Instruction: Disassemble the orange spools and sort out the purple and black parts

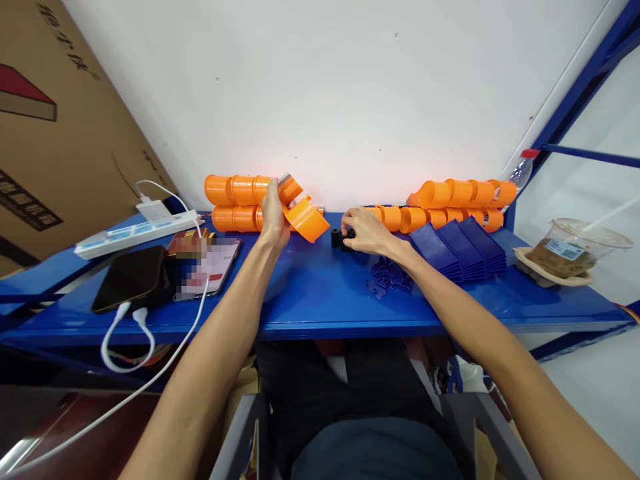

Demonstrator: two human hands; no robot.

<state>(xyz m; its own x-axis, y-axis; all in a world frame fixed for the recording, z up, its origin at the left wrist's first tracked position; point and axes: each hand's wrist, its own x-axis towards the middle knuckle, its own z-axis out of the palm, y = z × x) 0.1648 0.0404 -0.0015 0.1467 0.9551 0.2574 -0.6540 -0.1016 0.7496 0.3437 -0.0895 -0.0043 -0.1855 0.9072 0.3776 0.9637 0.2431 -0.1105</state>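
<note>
— Orange plastic cup-shaped segment (306, 221), who has it?

— The left hand (274, 212). Its fingers are wrapped round that piece, which sticks out to the right of the palm, tilted, just above the blue metal shelf (310, 293). A second orange segment with a grey end (289, 187) shows above the fingers; I cannot tell whether the two are joined.

— Where is that on the shelf?

— At the back, right against the left rows of orange tube segments (235, 200), which lie along the white wall (350, 87).

— And the right hand (367, 230)?

— Palm down on the shelf near the middle, fingertips pinched on a small black part (349, 235). A small black cylinder (335, 237) stands just beside those fingertips, between the two hands.

— What lies around it?

— Behind and to the right, the right rows of orange tube segments (460, 199). In front of them, a fanned row of dark blue flat pieces (460, 247). By the wrist, a loose pile of small blue bits (387, 277).

— Further out?

— On the far right, a clear plastic cup of brown drink with a straw (575, 248) and a clear bottle with a red cap (523, 170). On the left, a white power strip (135, 230), a black phone (133, 277) on a white cable (125, 333), another phone (215, 263) beside it, and a brown cardboard box (50, 133) leaning on the wall.
</note>
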